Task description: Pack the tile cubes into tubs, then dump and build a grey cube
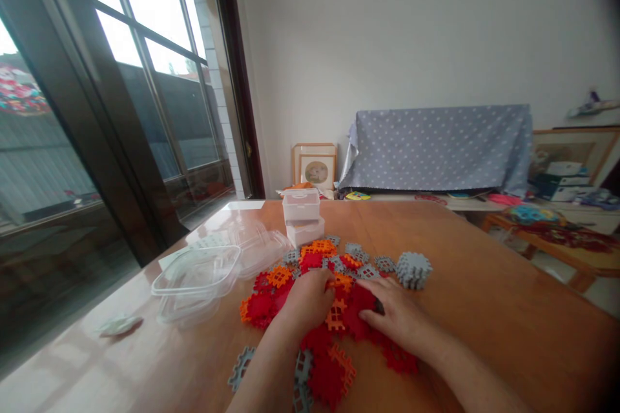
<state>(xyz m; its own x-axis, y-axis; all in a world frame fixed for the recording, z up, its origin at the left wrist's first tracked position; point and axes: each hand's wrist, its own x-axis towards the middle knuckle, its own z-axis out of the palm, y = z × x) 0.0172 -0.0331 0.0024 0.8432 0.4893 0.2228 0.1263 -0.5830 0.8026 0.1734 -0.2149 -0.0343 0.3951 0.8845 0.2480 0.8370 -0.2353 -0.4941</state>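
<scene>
Red, orange and grey interlocking plastic tiles with notched edges lie in a loose pile (317, 335) on the table. Over the middle of it is my left hand (312, 297), its fingers curled closed around the edge of an orange interlocking tile (343, 282). My right hand (400, 313) rests at the pile's right side, thumb and fingers apart, touching a red tile (358, 316). Something dark shows between that thumb and the fingers, too small to make out. Just beyond the right hand stands a neat stack of grey tiles (414, 270).
Clear plastic containers (196, 277) and lids (254, 245) lie left of the pile. Two white translucent boxes (301, 206) are stacked behind it. A crumpled pale packet (120, 325) sits on the wooden table (484, 297) at the left. A polka-dot cloth (436, 148) hangs by the wall.
</scene>
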